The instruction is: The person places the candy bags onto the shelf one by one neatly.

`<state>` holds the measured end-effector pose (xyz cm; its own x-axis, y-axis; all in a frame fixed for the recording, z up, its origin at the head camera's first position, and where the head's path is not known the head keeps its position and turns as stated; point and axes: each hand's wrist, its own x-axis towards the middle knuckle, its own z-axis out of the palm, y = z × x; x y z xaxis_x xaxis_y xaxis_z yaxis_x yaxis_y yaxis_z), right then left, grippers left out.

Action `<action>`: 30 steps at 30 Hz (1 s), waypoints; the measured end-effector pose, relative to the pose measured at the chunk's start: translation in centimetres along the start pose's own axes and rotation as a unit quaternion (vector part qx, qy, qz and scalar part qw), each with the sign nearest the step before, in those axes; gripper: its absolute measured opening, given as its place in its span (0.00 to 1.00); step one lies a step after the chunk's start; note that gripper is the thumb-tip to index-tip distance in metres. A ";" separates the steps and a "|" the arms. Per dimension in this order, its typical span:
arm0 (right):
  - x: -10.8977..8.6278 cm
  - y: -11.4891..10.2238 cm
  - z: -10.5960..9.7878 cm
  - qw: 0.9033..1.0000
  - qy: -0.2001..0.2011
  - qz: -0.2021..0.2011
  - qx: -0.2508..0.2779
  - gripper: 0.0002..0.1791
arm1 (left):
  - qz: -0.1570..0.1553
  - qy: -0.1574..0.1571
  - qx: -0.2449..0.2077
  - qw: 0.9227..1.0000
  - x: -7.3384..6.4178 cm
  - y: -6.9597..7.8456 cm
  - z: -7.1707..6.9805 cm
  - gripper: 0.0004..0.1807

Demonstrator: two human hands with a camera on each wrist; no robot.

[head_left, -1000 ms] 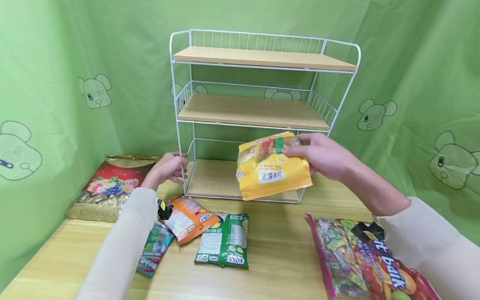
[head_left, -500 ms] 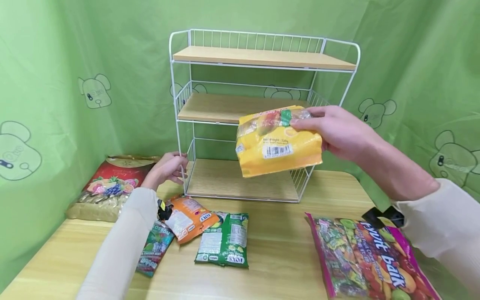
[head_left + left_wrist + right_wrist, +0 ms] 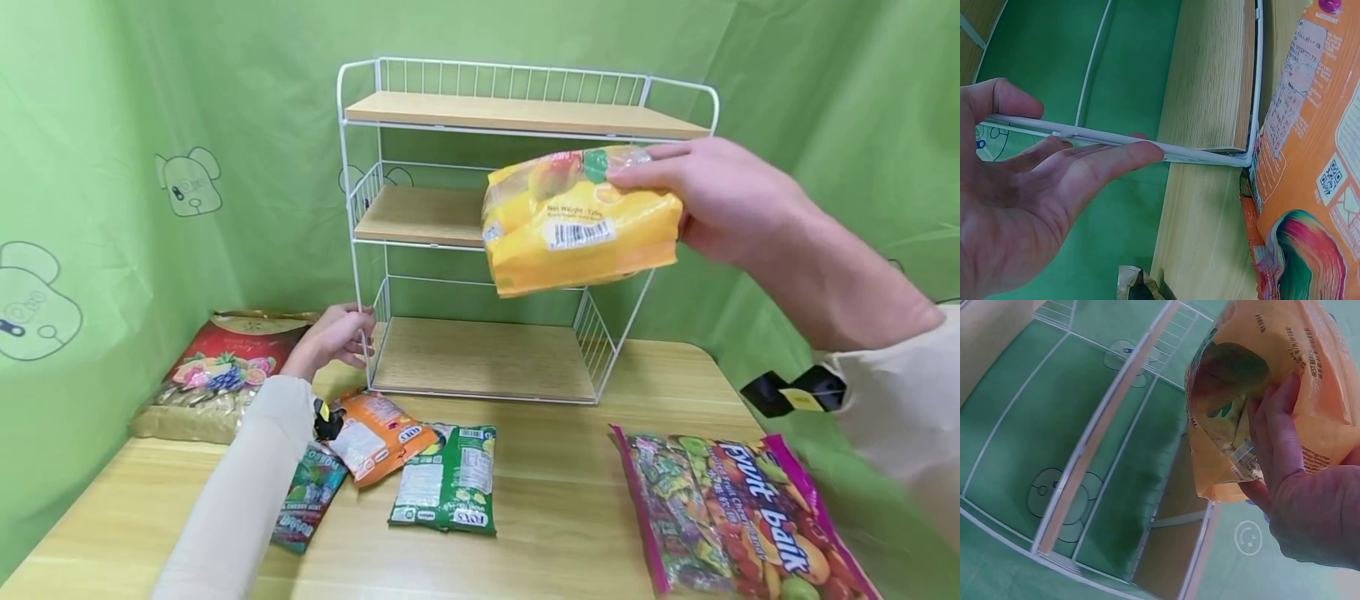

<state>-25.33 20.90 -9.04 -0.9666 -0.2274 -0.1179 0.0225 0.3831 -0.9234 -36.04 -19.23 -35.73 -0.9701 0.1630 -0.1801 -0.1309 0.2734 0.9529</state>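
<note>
My right hand (image 3: pixel 731 196) grips a yellow bag (image 3: pixel 581 233) with a mango picture and a barcode, held up in front of the middle and right of a three-tier shelf rack (image 3: pixel 480 383). In the right wrist view, the fingers (image 3: pixel 1282 428) lie along the side of the bag (image 3: pixel 1229 369). At the rack's left side my left hand (image 3: pixel 341 335) holds the white wire post. The left wrist view has the thumb on one side of the post (image 3: pixel 1197 153) and the fingers (image 3: pixel 1116 164) on the other.
An orange bag (image 3: pixel 378 437), a green bag (image 3: pixel 446 483) and a teal bag (image 3: pixel 307 500) lie in front of the rack. A large red and gold bag (image 3: pixel 225 367) leans at the left. A pink-edged fruit candy bag (image 3: pixel 750 517) lies at the right front. Green cloth surrounds the table.
My right hand has lifted the yellow bag up and to the right, from the lowest shelf's level to the middle shelf's. The left hand stays on the post.
</note>
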 end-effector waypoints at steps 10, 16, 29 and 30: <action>0.4 -2.3 -1.7 0.991 0.006 0.009 0.135 0.28 | 0.003 0.001 -0.001 1.000 -0.1 0.0 -0.1 0.39; 1.0 -3.9 -2.5 0.959 0.064 0.025 0.276 0.21 | 0.004 0.004 -0.004 1.000 0.1 -0.1 0.3 0.38; 2.7 -6.7 -2.3 0.907 0.171 -0.001 0.385 0.26 | 0.002 0.003 -0.004 1.000 0.1 -0.1 0.4 0.39; 2.9 -6.8 -2.2 0.908 0.176 -0.003 0.380 0.25 | 0.002 0.006 -0.005 1.000 0.1 0.0 0.4 0.39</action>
<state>-28.88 19.64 -2.27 -0.9859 0.1248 -0.1114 0.0570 -0.3751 -0.9252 -36.07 -18.88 -35.87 -0.9727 0.1533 -0.1745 -0.1298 0.2641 0.9557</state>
